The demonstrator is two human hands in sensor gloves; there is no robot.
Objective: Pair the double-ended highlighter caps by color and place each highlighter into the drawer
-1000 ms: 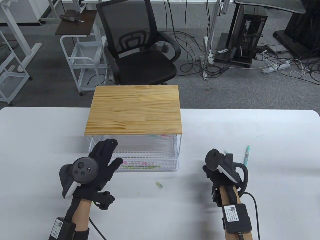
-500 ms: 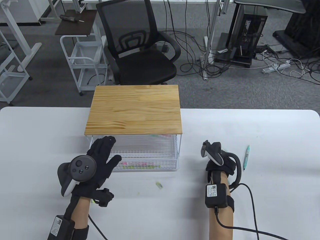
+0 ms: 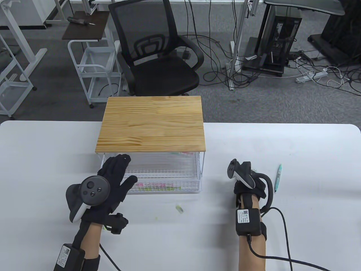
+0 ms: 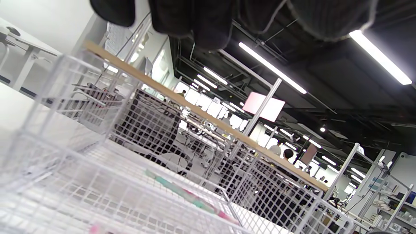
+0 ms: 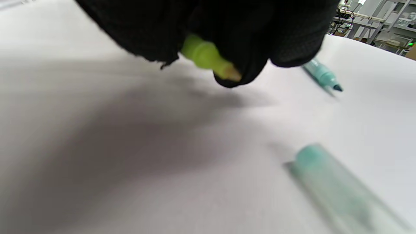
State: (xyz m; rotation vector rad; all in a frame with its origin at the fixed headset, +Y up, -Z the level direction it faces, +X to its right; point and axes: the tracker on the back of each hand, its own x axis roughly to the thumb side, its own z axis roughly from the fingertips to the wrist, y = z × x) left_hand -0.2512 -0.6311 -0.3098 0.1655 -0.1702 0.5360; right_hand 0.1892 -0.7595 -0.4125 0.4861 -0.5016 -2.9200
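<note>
While resting flat on the front left corner of the wire drawer (image 3: 165, 176), left hand (image 3: 112, 180) with fingers straight and spread, thumb out to the side, gripping nothing. Drawer pulled out from under a wooden-topped wire rack (image 3: 152, 125) — several highlighters (image 3: 158, 186) lying in it, pink and green showing through the mesh along the front edge, more pink and green further back under the board. Seen in the left wrist view as a blurred teal-and-pink highlighter (image 4: 191, 198) lying on the drawer floor, gloved fingertips (image 4: 201, 22) hanging in from above the rim.

Right hand (image 3: 249, 185) down on the white table (image 3: 310, 225) well to the right of the drawer, fingers curled under the tracker and hidden from the table view. In the right wrist view, fingers (image 5: 247, 35) clenched round a yellow-green highlighter (image 5: 209, 58), its uncapped pale tip poking out below the glove, close above the table.

Just beside the right hand, on its right — a teal highlighter (image 3: 278, 175) lying on the table, its dark tip bare (image 5: 321, 76). Nearer the wrist camera, a blurred teal cap (image 5: 338, 191) lying on the table apart from that pen. Between the two hands, in front of the drawer, a small yellow-green cap (image 3: 179, 209) lying alone on the table.
</note>
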